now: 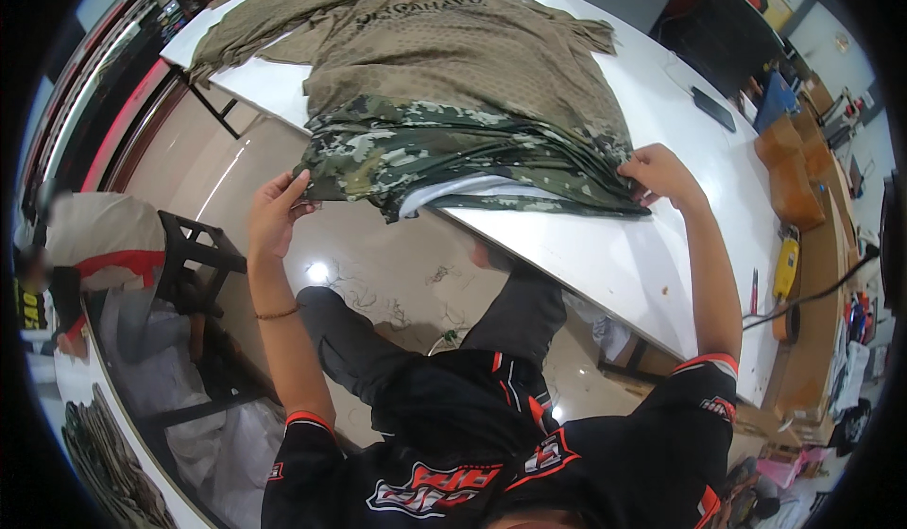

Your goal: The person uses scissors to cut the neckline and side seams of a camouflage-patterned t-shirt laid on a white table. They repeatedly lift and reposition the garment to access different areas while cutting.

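An olive-brown printed shirt (463, 66) with a dark green camouflage lower part lies spread on the white table (699, 274), its near left end overhanging the edge. My left hand (279, 213) pinches the camouflage hem at the left corner, beyond the table edge. My right hand (661, 179) pinches the same hem at the right, just over the tabletop. Between my hands the hem is rumpled in folds, with some pale underside showing. A second olive garment (246, 33) lies behind at the upper left.
A dark phone (713, 109), a yellow tool (786, 274) and cardboard (798, 161) are at the right. At the left a co-worker (99, 236) in grey and red is beside a black stool (203, 246), near stacked dark fabric (104, 453). Scraps lie on the floor (368, 255).
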Demonstrator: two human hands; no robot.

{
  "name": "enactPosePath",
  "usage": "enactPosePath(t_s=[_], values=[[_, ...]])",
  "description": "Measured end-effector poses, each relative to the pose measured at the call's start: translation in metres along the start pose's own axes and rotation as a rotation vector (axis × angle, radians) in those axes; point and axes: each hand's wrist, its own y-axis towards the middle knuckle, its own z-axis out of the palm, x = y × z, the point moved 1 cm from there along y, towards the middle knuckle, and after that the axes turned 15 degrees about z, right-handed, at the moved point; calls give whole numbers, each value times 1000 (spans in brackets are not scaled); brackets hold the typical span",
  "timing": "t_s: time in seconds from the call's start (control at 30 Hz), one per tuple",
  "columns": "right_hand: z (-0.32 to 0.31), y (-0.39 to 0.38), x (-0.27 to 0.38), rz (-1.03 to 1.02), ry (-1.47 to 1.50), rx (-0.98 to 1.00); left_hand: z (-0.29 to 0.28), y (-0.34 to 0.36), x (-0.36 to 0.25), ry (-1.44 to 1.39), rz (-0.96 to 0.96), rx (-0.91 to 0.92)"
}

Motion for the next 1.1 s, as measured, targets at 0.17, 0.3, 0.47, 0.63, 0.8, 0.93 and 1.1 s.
enactPosePath(t_s=[0.17,0.3,0.47,0.63,0.8,0.93,1.1], values=[[4,9,-8,-112,99,-24,0,2,-2,-198,103,-1],[8,8,-15,-141,349,83,-1,5,-7,-225,118,-30],[3,9,-26,-157,372,119,4,9,-14,-257,134,-43],[-1,-6,-7,-20,83,20,20,29,-35,-198,148,-12],[0,9,-10,-110,159,29,30,69,-61,-165,229,33],[-7,25,-31,-194,581,102,38,62,-69,-262,323,-1],[-10,28,-44,-194,724,205,11,10,20,-397,109,-96]])
